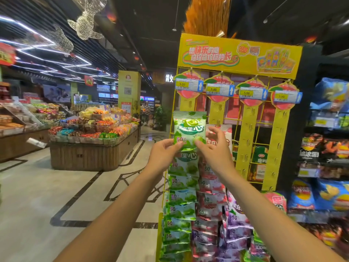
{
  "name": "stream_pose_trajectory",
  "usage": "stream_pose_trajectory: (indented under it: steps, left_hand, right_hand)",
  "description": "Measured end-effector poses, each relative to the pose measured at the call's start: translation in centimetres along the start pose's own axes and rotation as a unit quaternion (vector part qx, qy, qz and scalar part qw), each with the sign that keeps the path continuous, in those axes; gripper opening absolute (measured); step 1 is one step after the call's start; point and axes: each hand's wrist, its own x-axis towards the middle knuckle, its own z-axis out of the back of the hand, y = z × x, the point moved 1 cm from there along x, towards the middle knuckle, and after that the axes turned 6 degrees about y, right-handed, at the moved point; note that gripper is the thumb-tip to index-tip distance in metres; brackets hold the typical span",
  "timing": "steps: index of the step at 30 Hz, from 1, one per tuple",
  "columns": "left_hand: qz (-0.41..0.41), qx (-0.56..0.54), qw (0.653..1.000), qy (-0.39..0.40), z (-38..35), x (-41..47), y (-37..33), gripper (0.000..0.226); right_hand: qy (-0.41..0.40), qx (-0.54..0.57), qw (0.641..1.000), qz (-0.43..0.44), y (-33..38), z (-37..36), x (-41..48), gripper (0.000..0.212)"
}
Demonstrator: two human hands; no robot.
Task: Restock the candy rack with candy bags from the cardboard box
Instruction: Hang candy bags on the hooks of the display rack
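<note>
Both hands pinch one green candy bag (188, 129): left hand (162, 152) grips the lower left corner between thumb and fingers, right hand (213, 146) has its thumb on the lower right corner, other fingers spread behind and to the right. Bag is upright, front toward camera, held up against the leftmost column of the yellow candy rack (245, 138), below the leftmost price tag (188, 86). Its bottom edge overlaps the top of a hanging column of green bags (181, 186). Just right of those hangs a column of red bags (209, 186), then purple bags (236, 220) lower down. Chip bags (330, 193) sit on a dark shelf right of the rack. Bulk candy island (90, 133) stands well apart, left across the floor
</note>
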Motion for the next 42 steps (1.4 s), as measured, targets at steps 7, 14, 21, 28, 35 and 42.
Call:
stream_pose_trajectory:
  steps: [7, 14, 21, 28, 35, 42]
  left_hand:
    - [0.0, 0.011, 1.0, -0.006, -0.1, 1.4, -1.6, 0.015]
    - [0.005, 0.026, 1.0, 0.006, 0.0, 1.3, -1.4, 0.017]
    - [0.011, 0.067, 0.998, -0.005, 0.3, 0.8, 0.5, 0.023]
    - [0.008, 0.07, 0.998, -0.003, 0.4, 0.4, 1.3, 0.018]
    - [-0.035, 0.029, 0.999, -0.018, 0.7, 1.3, -1.4, 0.015]
    - [-0.015, 0.015, 1.0, -0.014, 0.9, 1.1, -1.1, 0.021]
  right_hand:
    - [-0.005, -0.084, 0.996, 0.044, -0.2, -0.3, 1.1, 0.044]
    - [-0.003, -0.119, 0.992, 0.034, -0.8, -0.4, 1.4, 0.052]
    - [0.002, -0.123, 0.992, 0.025, -2.0, -0.7, 0.0, 0.051]
    - [0.002, -0.12, 0.993, 0.014, -2.4, -1.0, -0.7, 0.052]
    - [-0.016, -0.122, 0.991, 0.052, 0.0, -0.8, 1.1, 0.049]
    - [-0.011, -0.13, 0.991, 0.035, -0.3, -1.2, 0.7, 0.049]
